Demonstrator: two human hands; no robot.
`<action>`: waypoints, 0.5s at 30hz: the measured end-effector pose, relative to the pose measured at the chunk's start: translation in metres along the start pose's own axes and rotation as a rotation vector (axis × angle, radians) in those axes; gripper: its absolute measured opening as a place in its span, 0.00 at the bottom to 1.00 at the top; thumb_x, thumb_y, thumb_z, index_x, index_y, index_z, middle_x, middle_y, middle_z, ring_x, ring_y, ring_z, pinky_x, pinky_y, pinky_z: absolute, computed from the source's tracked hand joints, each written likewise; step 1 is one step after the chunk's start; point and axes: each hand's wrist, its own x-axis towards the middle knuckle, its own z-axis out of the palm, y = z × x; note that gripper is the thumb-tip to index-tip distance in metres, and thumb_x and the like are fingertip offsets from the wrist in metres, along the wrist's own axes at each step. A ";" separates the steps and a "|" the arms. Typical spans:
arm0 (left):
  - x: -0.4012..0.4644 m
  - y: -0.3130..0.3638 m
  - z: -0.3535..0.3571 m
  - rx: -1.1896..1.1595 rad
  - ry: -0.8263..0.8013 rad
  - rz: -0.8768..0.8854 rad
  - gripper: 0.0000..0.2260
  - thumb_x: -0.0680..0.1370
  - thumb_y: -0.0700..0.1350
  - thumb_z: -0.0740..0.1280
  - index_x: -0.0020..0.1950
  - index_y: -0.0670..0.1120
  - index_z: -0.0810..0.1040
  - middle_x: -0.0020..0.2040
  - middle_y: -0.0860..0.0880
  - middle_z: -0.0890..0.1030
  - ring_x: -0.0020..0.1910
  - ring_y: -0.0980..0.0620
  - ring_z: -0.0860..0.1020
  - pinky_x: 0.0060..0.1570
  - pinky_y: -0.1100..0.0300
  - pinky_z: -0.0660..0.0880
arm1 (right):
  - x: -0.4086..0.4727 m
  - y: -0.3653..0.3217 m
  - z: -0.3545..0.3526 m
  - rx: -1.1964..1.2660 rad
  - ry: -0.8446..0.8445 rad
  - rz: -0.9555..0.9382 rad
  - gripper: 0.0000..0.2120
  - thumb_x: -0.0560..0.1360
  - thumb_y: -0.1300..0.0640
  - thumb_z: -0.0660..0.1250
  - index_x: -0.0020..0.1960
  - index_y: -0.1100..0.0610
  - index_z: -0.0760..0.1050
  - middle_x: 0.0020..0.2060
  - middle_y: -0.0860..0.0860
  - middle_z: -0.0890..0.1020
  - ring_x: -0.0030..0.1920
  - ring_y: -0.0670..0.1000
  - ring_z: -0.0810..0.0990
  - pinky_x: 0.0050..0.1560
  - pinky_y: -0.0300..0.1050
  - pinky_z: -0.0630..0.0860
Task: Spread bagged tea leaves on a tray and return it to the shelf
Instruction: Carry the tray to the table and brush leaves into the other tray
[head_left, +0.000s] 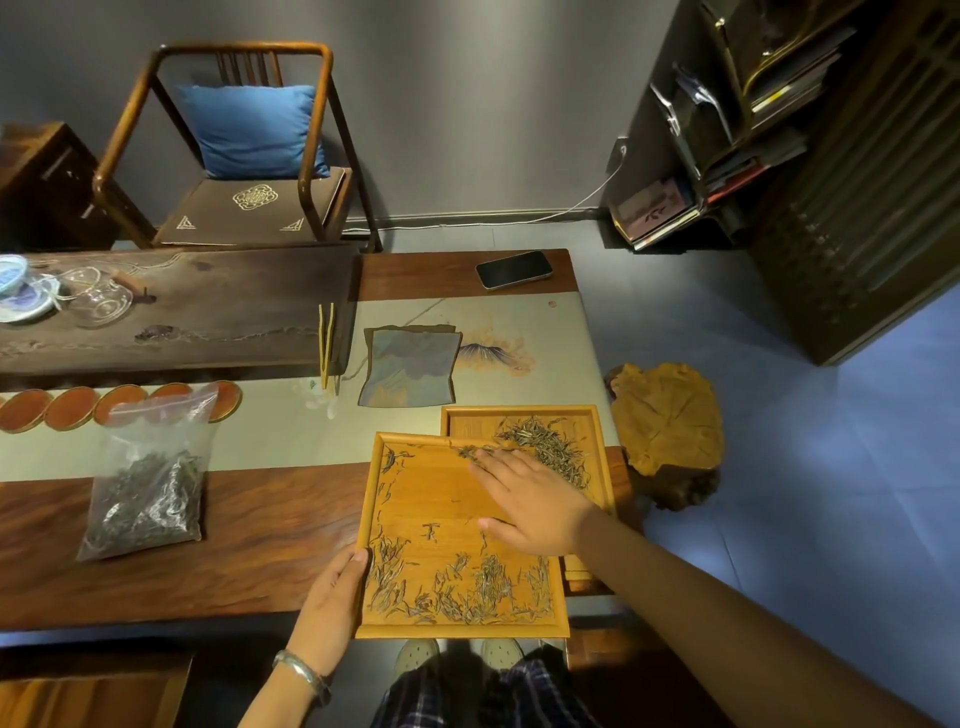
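- Fingers (493, 470) of the right hand (535, 506) lie flat and spread on the near tray (415, 499), grasping nothing, tips at a clump of tea leaves (470, 451).
- Left hand (332, 603) grips that tray's left rim, thumb over the edge.
- Beyond the right hand, a second tray (597, 415) holds more leaves.
- Left of the left hand, a bag of tea (148, 483) stands on the tabletop (249, 530).

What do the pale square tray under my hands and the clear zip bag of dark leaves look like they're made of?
Pale square tray: looks like light bamboo or wood with a smooth matte finish; faint plank lines show. Clear zip bag: thin glossy plastic, see-through, crinkled, with glare.
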 end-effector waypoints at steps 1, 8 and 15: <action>0.000 0.000 0.000 0.002 -0.007 -0.001 0.12 0.81 0.47 0.56 0.46 0.61 0.75 0.42 0.61 0.80 0.45 0.67 0.75 0.41 0.69 0.65 | -0.005 0.005 0.002 0.000 -0.011 0.011 0.35 0.78 0.37 0.44 0.77 0.58 0.48 0.77 0.57 0.53 0.76 0.56 0.51 0.75 0.51 0.44; 0.003 -0.001 0.001 0.017 -0.020 0.000 0.11 0.81 0.48 0.55 0.48 0.61 0.74 0.43 0.63 0.79 0.43 0.69 0.75 0.40 0.69 0.65 | -0.032 0.030 0.008 -0.015 -0.046 0.106 0.35 0.77 0.37 0.43 0.76 0.57 0.50 0.76 0.59 0.56 0.76 0.58 0.53 0.74 0.52 0.46; 0.004 -0.001 0.001 -0.006 -0.056 0.030 0.13 0.82 0.47 0.54 0.56 0.50 0.78 0.52 0.52 0.82 0.52 0.54 0.79 0.52 0.57 0.71 | -0.018 -0.001 -0.009 0.006 0.080 0.006 0.33 0.79 0.38 0.46 0.76 0.59 0.54 0.74 0.60 0.61 0.75 0.58 0.58 0.73 0.49 0.45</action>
